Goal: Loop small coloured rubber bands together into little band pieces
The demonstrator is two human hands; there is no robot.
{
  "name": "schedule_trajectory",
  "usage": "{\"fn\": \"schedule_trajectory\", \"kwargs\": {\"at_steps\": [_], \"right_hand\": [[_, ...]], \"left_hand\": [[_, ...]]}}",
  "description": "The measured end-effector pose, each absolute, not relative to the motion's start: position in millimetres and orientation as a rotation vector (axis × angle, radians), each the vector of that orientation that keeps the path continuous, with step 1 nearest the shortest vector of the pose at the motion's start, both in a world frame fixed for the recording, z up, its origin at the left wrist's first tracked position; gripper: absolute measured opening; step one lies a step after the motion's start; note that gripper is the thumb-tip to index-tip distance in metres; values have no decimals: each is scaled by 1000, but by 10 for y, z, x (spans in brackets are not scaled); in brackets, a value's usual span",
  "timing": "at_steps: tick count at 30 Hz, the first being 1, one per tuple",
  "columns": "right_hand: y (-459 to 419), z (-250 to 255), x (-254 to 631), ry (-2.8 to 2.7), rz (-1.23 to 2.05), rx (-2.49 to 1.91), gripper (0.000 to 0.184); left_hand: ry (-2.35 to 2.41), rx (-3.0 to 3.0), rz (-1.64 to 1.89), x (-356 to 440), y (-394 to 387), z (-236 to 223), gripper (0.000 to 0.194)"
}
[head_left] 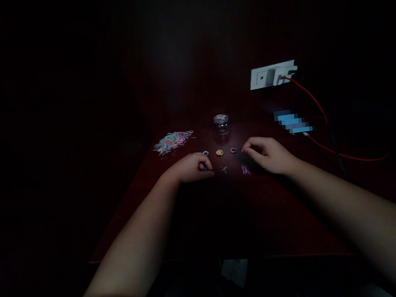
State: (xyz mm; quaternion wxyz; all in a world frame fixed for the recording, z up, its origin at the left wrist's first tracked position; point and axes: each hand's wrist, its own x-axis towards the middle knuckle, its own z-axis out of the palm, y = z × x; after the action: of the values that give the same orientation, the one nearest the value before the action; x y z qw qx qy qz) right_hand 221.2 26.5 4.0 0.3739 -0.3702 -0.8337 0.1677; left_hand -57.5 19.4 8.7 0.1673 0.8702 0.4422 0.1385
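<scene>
A row of small looped bands lies across the middle of the table (pixel 229 217), parallel to its near edge: a blue ring (pixel 205 155) on the left, a yellow cluster (pixel 219 153) in the centre and a pink ring (pixel 234 152) on the right. The two rings look round, about as long one way as the other. Nearer the near edge, pale strands (pixel 224 170) cross each other, pointing several ways, and a tangled purple cluster (pixel 245 169) lies to their right; its long axis is too small to tell. The left hand (pixel 193 167) curls over dark pieces (pixel 205 169), its fingers bent; whether it grips them I cannot tell. The right hand (pixel 271 154) has thumb and forefinger bent toward each other just beside the pink ring; whether anything is between the tips is unclear. Toward the far left corner, a multicoloured pile (pixel 173 142) of pastel bands stretches mostly sideways, its right end angled toward the far edge. A clear, lidded round jar (pixel 221 122) stands beyond the row, near the far edge.
</scene>
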Motion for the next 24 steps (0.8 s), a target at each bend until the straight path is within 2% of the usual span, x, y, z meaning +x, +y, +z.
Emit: {"fn": "schedule_trajectory", "kwargs": {"at_steps": [3, 10, 24], "right_hand": [[248, 47, 2202, -2135, 430, -970, 22], [247, 52, 2203, -2126, 418, -966, 22], [271, 51, 2216, -2125, 412, -934, 18]], "left_hand": [[1359, 2471, 412, -537, 201, 64, 30], [1374, 2511, 405, -515, 229, 26, 20], [1523, 2338, 521, -500, 228, 11, 15]]}}
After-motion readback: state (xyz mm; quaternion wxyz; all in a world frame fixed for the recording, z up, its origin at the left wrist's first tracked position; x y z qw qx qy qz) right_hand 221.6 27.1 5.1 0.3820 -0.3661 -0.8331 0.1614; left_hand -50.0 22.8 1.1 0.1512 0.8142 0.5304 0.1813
